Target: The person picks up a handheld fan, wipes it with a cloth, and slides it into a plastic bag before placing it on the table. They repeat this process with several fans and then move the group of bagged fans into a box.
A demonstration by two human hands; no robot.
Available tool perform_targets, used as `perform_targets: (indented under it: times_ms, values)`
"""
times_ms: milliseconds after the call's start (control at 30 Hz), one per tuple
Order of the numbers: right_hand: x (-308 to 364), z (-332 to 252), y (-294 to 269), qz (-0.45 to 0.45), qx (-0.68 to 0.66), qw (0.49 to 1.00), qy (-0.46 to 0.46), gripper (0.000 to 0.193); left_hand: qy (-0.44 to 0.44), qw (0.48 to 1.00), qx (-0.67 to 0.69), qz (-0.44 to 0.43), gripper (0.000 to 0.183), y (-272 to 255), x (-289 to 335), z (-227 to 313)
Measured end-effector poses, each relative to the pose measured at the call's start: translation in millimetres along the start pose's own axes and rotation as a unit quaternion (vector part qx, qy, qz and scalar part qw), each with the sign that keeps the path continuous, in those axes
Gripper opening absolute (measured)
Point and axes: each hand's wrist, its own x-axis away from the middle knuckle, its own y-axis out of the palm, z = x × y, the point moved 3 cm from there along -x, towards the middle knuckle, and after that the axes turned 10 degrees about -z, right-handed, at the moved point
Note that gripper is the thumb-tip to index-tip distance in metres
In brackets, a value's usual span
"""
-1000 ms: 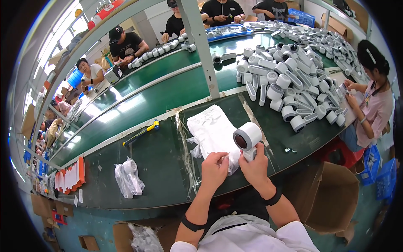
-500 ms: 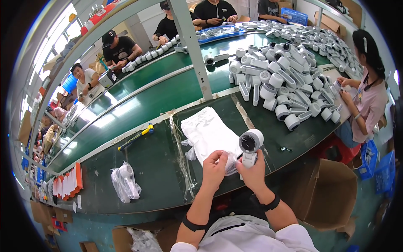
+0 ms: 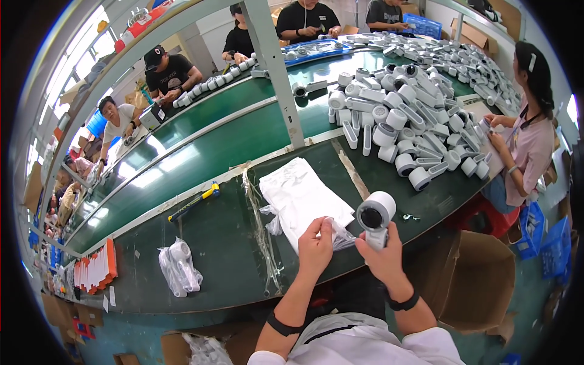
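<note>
My right hand [image 3: 383, 258] is wrapped round the handle of a white and grey handheld fan [image 3: 378, 210], its round head tilted up with a dark centre. My left hand [image 3: 316, 248] pinches the edge of a clear plastic bag [image 3: 343, 238], which stretches toward the right hand; whether the right fingers also touch it is hard to tell. Beneath and beyond the hands lies a stack of flat white plastic bags [image 3: 301, 193] on the dark green table [image 3: 228, 255]. Further left, bagged handheld fans [image 3: 180, 267] rest on the tabletop.
A large heap of handheld fans [image 3: 398, 118] covers the far right, where a co-worker [image 3: 528, 131] sits. A yellow-and-black tool [image 3: 194, 201] and small metal piece [image 3: 410, 217] lie on the table. An open carton [image 3: 477, 277] stands right; a metal post [image 3: 272, 73] rises ahead.
My right hand has moved right with the fan, away from my left hand. The clear bag now spans the gap. At far left, a co-worker has leaned and reached out.
</note>
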Motion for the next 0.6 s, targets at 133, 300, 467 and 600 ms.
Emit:
perform_targets:
  times_ms: [133,300,467,600]
  values:
    - [16,-14,-39,-0.234,-0.102,0.962,0.095,0.053,-0.008,1.000,0.009,-0.023,0.025,4,-4,3]
    - [7,-40,-31,-0.481,0.073,0.858,0.165,0.085,-0.035,0.992,0.086,-0.081,0.026,7,-7,-2]
    - [-14,-24,-21,-0.555,0.095,0.801,0.205,0.093,-0.082,0.975,0.150,-0.143,0.027,-7,-11,2]
    - [-19,-9,-4,-0.542,0.110,0.814,0.178,0.074,-0.087,0.972,0.122,-0.178,0.026,-21,-7,11]
